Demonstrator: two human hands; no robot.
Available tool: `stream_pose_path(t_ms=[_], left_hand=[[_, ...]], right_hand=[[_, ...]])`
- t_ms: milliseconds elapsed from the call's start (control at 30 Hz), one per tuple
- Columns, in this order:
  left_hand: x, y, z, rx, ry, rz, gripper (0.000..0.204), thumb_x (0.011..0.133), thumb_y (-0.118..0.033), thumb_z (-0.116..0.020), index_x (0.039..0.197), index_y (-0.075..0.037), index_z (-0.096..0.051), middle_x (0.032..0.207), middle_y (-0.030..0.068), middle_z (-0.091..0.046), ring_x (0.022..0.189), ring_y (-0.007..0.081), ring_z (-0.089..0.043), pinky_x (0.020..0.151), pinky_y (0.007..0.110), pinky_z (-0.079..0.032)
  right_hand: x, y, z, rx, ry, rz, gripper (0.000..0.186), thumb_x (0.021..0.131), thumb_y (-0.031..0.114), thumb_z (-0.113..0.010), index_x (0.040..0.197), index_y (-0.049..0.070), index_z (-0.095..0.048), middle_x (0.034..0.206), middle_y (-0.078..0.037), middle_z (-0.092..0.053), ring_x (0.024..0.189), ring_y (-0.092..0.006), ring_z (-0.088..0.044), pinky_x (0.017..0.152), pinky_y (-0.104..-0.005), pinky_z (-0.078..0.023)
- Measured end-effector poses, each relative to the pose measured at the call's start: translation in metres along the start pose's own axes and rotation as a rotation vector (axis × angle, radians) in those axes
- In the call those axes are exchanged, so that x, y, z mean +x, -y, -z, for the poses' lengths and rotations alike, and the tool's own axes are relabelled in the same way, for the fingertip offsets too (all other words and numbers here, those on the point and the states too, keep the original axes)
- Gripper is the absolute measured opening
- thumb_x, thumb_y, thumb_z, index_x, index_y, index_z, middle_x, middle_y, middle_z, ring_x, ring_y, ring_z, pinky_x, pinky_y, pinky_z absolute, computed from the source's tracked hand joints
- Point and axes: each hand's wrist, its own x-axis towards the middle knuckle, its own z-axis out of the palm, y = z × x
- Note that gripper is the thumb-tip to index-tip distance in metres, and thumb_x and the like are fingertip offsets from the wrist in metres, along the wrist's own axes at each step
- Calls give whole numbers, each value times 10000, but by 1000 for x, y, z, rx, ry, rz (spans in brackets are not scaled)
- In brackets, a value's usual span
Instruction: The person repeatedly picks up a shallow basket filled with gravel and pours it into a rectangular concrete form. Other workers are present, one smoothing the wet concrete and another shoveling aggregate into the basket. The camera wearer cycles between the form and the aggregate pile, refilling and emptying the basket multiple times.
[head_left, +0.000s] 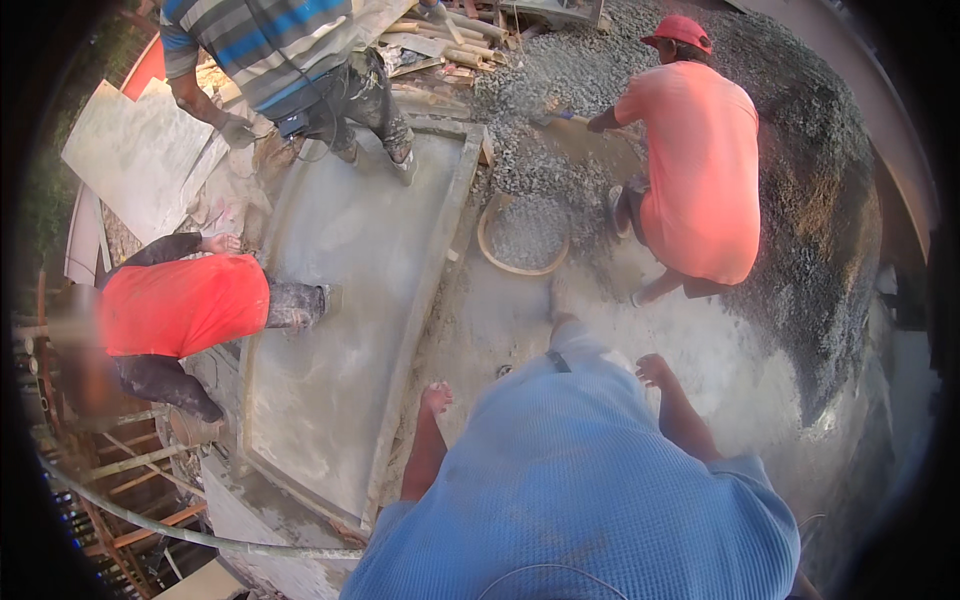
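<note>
The framed slab (350, 270) looked filled and mostly smooth; ahead, the pan (483, 236) held gravel (528, 232), not yet emptied — left hand (437, 397) and right hand (655, 371) hung empty, fingers loosely released.

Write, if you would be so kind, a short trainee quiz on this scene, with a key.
1. True or false: the wearer's left hand is nearer the framed grey slab than the right hand is.
2. The crouching co-worker wears a cap coloured: (a) blue, (b) red, (c) green.
3. Fill in: in the picture, the round, tan-rimmed container lies to the ___ of the slab.
Key: 1 true; 2 b; 3 right.
</note>
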Motion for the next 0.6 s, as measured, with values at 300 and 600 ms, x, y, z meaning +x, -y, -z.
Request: stream_pose_path(t_ms=[300, 600], left_hand=[[-22, -180, -43, 80, -160, -96, 313, 918, -350, -471, 957, -52, -561, 832, 50, -613, 724, 155, -591, 617, 295, -466], [12, -293, -78, 49, -386, -236, 328, 903, -338, -493, 976, -35, -595, 877, 67, -625, 802, 154, -598, 658, 297, -482]], right_hand=[[119, 218, 59, -31, -134, 563, 287, 853, 153, -466, 1056, -3, -595, 723, -122, -645, 593, -178, -626, 525, -295, -493], [174, 386, 27, 271, 189, 275, 273, 886, 183, -514, 1102, 23, -558, 812, -54, -624, 648, -129, -587, 559, -292, -488]])
